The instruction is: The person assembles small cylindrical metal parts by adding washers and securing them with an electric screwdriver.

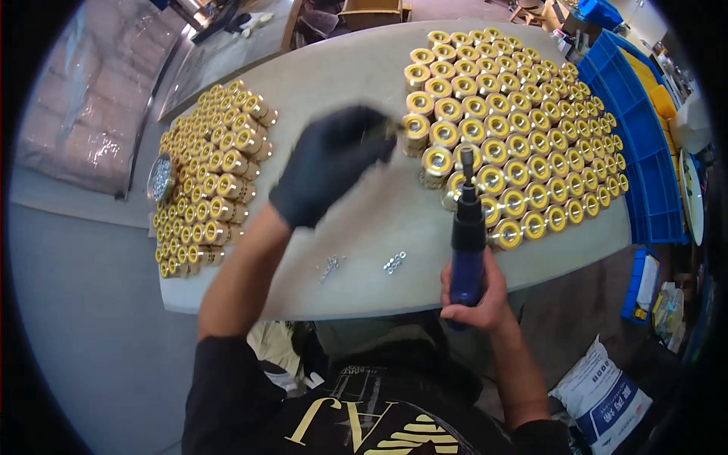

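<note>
My left hand (334, 159), in a black glove, is over the middle of the table, its fingers curled toward the near-left corner of the right-hand group of brass cylinders (514, 201). Motion smears its fingertips; a small brassy glint shows there, but I cannot tell whether they hold anything. In my bare right hand (489, 296) is a blue and black electric screwdriver (467, 258), held upright with its bit pointing away from me, in front of the cylinders' near edge. These cylinders stand in close rows, with yellow rings on their tops.
Another cluster of brass cylinders (220, 208) covers the table's left end, beside a round dish of small metal parts (161, 178). Small screws (330, 267) and nuts (394, 262) lie near the front edge. Blue crates (629, 144) border the right side; a white sack (603, 398) lies below.
</note>
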Available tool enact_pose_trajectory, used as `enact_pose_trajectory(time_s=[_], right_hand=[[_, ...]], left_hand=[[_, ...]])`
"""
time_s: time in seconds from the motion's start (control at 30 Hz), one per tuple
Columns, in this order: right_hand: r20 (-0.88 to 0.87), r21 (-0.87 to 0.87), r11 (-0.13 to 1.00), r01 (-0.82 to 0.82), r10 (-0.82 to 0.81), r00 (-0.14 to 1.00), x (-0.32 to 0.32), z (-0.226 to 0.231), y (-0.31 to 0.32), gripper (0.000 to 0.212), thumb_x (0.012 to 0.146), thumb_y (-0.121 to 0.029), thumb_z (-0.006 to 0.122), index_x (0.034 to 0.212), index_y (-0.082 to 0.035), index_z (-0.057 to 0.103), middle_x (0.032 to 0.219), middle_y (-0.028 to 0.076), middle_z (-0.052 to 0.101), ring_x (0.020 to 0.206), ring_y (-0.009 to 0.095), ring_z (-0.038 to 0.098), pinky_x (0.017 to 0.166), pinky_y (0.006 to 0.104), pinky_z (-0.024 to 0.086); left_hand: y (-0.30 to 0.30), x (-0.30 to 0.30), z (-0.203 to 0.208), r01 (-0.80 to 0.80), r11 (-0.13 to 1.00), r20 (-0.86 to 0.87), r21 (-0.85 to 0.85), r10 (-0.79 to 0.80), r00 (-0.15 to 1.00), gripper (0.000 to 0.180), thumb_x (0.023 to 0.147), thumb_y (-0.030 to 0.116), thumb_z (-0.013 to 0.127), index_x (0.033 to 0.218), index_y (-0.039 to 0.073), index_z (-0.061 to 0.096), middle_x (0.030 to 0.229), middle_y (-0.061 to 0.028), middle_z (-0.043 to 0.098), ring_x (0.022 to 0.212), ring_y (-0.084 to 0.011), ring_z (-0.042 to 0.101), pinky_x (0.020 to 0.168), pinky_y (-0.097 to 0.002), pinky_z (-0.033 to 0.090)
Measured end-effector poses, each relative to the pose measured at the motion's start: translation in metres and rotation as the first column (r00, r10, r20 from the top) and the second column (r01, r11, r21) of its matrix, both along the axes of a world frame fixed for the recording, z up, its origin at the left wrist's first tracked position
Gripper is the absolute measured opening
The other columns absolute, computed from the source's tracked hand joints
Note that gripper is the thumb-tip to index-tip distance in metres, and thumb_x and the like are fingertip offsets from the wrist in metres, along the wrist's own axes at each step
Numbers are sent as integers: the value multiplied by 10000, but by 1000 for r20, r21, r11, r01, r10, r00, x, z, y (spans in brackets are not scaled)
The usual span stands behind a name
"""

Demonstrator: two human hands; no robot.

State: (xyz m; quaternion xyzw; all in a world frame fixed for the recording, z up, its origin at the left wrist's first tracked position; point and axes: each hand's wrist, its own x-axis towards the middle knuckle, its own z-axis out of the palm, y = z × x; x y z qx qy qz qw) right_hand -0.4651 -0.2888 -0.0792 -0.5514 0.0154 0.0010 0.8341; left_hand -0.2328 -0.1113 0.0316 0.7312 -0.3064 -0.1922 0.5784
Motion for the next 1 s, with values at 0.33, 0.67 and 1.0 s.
enact_pose_trajectory(time_s=[0.33, 0.67, 1.0], right_hand=[[-12, 155, 988, -18, 20, 1000, -26, 9, 15, 836, 664, -30, 874, 1318, -2, 354, 917, 104, 572, 724, 147, 618, 630, 292, 520], [-72, 144, 989, 21, -11, 997, -62, 8, 17, 923, 655, -48, 900, 1367, 24, 317, 904, 110, 575, 681, 147, 611, 588, 278, 511], [-99, 117, 993, 10, 2, 995, -63, 4, 16, 936, 659, -70, 905, 1378, 20, 312, 892, 104, 577, 654, 141, 607, 579, 272, 506]], left_hand=[[47, -155, -80, -460, 796, 533, 393, 210, 820, 264, 816, 206, 787, 1053, 125, 705, 787, -77, 630, 639, -229, 648, 572, -331, 504], [55, -130, -104, -530, 755, 753, 386, 74, 654, 169, 835, 207, 743, 989, 154, 697, 799, -47, 627, 664, -234, 646, 562, -338, 496], [77, -116, -85, -509, 800, 708, 317, 158, 688, 262, 816, 135, 775, 1071, 154, 717, 793, -70, 635, 611, -218, 649, 551, -319, 509]])
